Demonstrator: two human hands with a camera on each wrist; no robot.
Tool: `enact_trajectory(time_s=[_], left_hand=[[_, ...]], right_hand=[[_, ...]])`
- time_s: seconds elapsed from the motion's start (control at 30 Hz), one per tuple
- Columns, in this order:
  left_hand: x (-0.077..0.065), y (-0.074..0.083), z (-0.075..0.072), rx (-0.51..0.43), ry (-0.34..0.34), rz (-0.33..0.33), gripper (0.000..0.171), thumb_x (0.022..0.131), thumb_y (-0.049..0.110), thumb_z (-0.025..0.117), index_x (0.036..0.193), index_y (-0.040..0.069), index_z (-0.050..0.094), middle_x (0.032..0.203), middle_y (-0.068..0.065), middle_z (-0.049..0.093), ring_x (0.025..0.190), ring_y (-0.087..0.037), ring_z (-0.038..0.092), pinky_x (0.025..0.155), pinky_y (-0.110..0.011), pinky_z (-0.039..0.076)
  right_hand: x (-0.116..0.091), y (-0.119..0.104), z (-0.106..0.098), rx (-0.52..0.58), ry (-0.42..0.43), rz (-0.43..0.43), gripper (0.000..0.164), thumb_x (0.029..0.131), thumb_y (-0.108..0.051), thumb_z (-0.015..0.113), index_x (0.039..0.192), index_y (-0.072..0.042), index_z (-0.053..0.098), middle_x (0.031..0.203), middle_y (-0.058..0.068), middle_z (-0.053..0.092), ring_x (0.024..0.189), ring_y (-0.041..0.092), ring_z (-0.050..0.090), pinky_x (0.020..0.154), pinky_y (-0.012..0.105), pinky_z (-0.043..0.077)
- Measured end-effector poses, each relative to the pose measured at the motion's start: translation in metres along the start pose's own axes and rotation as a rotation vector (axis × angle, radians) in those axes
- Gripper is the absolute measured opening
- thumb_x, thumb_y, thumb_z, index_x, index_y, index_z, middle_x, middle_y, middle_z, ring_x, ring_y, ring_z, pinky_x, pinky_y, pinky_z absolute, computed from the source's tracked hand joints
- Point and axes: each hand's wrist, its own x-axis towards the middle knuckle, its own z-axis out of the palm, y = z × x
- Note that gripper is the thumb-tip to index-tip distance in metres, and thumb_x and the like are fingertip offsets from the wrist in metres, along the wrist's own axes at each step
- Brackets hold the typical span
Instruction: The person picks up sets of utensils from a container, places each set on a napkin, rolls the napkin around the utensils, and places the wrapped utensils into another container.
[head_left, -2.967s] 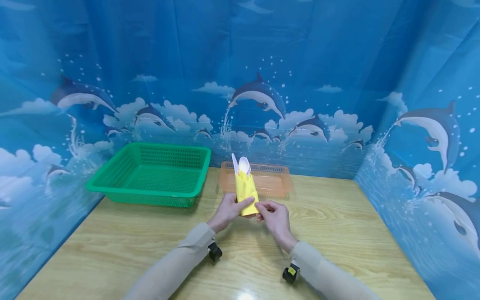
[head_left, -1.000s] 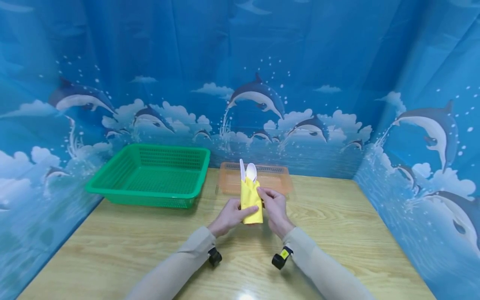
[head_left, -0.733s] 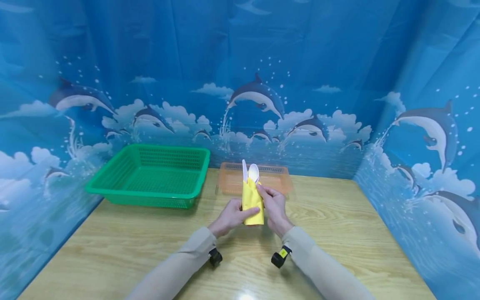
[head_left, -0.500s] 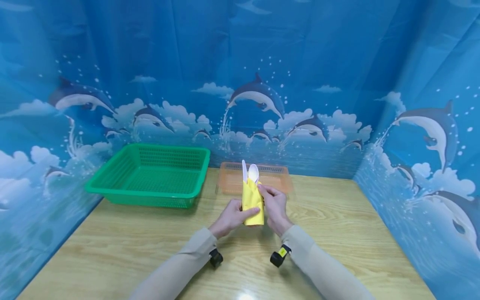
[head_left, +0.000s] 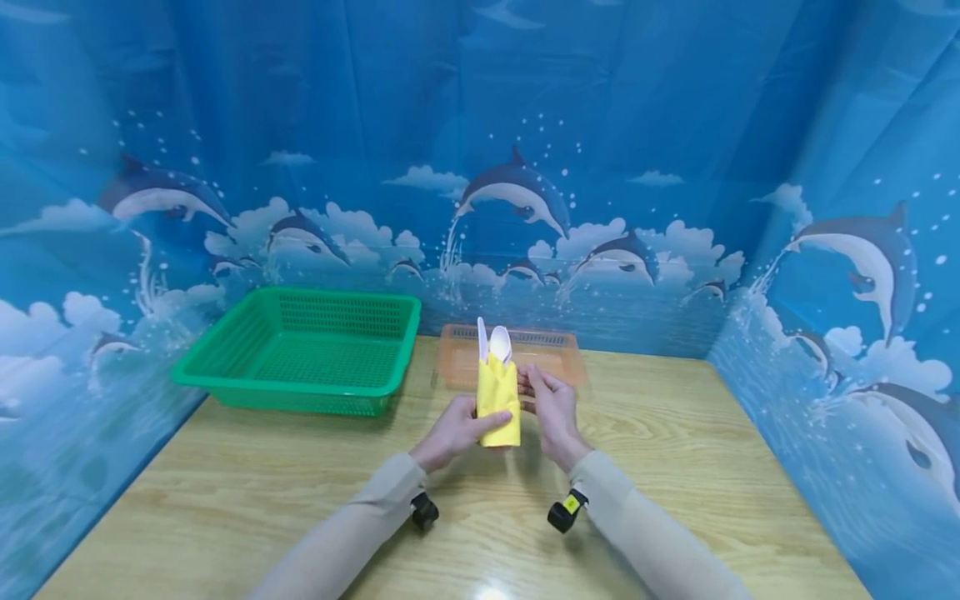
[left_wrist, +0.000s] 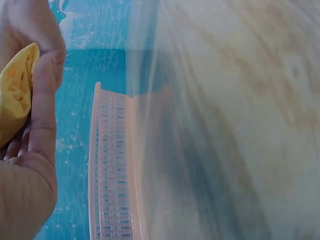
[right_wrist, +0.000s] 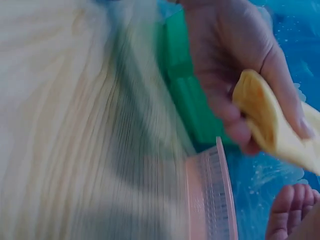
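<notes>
A yellow cloth napkin [head_left: 498,404] is folded into a narrow pouch in the head view. A white plastic knife [head_left: 482,340] and a white plastic spoon [head_left: 500,343] stick out of its top; their lower parts are hidden inside. My left hand [head_left: 456,433] grips the pouch near its bottom, thumb across the front and fingers behind. Just right of the pouch is my right hand [head_left: 557,410], its fingers loosely bent and holding nothing. The right wrist view shows the napkin's folded bottom end [right_wrist: 257,112] in the left hand [right_wrist: 235,45], with my right fingertips [right_wrist: 292,202] apart from it.
Behind the hands, a shallow orange plastic basket [head_left: 553,367] lies against the dolphin-print curtain [head_left: 637,108]. A larger green basket [head_left: 277,387] stands at the back left of the wooden table [head_left: 675,442].
My right hand has let go of the pouch's upper right edge and moved slightly right. Three seconds ago it was at the bottom corner. The left hand keeps its grip and shifts slightly left.
</notes>
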Motion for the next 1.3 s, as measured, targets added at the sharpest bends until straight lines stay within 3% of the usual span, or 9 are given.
enact_trajectory(time_s=[0.13, 0.27, 0.5, 0.7, 0.9, 1.1, 1.3], left_hand=[[-0.001, 0.003, -0.007, -0.037, -0.001, -0.003, 0.038, 0.093, 0.029, 0.067, 0.111, -0.005, 0.063, 0.093, -0.016, 0.073, 0.077, -0.022, 0.072, 0.077, -0.045, 0.06], [-0.002, 0.007, -0.011, -0.064, -0.012, -0.009, 0.039, 0.094, 0.028, 0.066, 0.113, -0.006, 0.062, 0.094, -0.016, 0.073, 0.078, -0.021, 0.072, 0.075, -0.041, 0.061], [-0.005, 0.021, -0.023, -0.057, -0.048, -0.014, 0.038, 0.097, 0.027, 0.061, 0.116, -0.006, 0.06, 0.095, -0.016, 0.072, 0.08, -0.021, 0.072, 0.082, -0.048, 0.059], [-0.006, 0.04, -0.037, -0.009, -0.009, -0.091, 0.038, 0.098, 0.029, 0.061, 0.119, -0.002, 0.059, 0.098, -0.016, 0.071, 0.081, -0.022, 0.072, 0.082, -0.046, 0.059], [-0.009, 0.057, -0.049, 0.053, 0.037, -0.154, 0.033, 0.101, 0.028, 0.056, 0.119, 0.0, 0.059, 0.099, -0.016, 0.07, 0.081, -0.022, 0.071, 0.076, -0.037, 0.061], [-0.013, 0.072, -0.059, 0.086, 0.104, -0.2, 0.032, 0.102, 0.027, 0.054, 0.12, 0.001, 0.058, 0.1, -0.016, 0.069, 0.081, -0.021, 0.071, 0.075, -0.035, 0.06], [-0.013, 0.088, -0.079, 0.062, 0.167, -0.218, 0.035, 0.104, 0.025, 0.049, 0.127, -0.001, 0.053, 0.108, -0.02, 0.066, 0.085, -0.022, 0.071, 0.078, -0.035, 0.061]], right_hand=[[0.0, 0.001, -0.006, -0.075, -0.038, -0.084, 0.034, 0.102, -0.025, 0.054, 0.12, 0.001, 0.066, 0.114, 0.017, 0.069, 0.097, 0.019, 0.067, 0.081, 0.033, 0.059], [-0.001, 0.004, -0.011, -0.266, -0.066, -0.228, 0.031, 0.101, -0.024, 0.056, 0.123, -0.005, 0.066, 0.119, 0.015, 0.069, 0.108, 0.025, 0.066, 0.092, 0.042, 0.056], [0.002, 0.007, -0.018, -0.578, -0.098, -0.453, 0.036, 0.099, -0.028, 0.058, 0.128, -0.007, 0.063, 0.128, 0.012, 0.066, 0.111, 0.031, 0.066, 0.094, 0.044, 0.054], [0.008, 0.006, -0.028, -0.856, -0.124, -0.471, 0.048, 0.101, -0.042, 0.05, 0.138, -0.012, 0.056, 0.14, 0.011, 0.057, 0.13, 0.033, 0.052, 0.109, 0.051, 0.041], [0.018, 0.005, -0.041, -1.041, -0.2, -0.499, 0.061, 0.101, -0.05, 0.044, 0.143, -0.006, 0.048, 0.148, 0.016, 0.047, 0.137, 0.035, 0.044, 0.114, 0.051, 0.034], [0.027, 0.003, -0.049, -1.145, -0.215, -0.528, 0.067, 0.102, -0.051, 0.041, 0.149, -0.003, 0.037, 0.155, 0.019, 0.036, 0.143, 0.037, 0.035, 0.117, 0.052, 0.028], [0.032, 0.003, -0.056, -1.171, -0.218, -0.51, 0.075, 0.102, -0.057, 0.034, 0.152, -0.001, 0.029, 0.157, 0.02, 0.029, 0.144, 0.038, 0.031, 0.118, 0.054, 0.025]])
